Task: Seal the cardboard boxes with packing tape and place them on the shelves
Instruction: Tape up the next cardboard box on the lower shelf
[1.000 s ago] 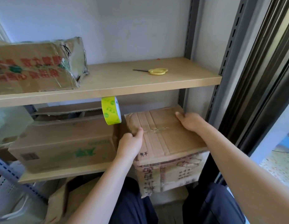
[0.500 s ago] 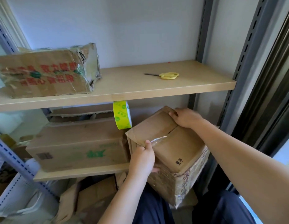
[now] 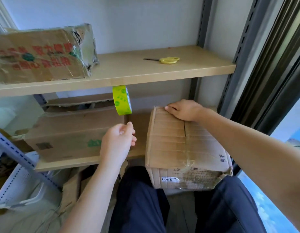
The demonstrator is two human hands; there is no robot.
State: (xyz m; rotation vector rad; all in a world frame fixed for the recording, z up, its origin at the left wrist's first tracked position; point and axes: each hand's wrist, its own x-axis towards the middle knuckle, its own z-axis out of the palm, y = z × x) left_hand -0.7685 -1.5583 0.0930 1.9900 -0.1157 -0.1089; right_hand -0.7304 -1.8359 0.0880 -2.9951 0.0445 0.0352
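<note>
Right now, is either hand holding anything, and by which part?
The left hand pinches the free end of tape drawn down from the green tape roll. The right hand rests on the far top edge of the cardboard box, gripping nothing.

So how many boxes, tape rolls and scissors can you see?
Closed cardboard boxes: 3, namely the crumpled box on the upper shelf, the long box on the lower shelf, and the box under the right hand.
Tape rolls: 1, green tape roll.
Scissors: 1, yellow scissors.
Total: 5
</note>
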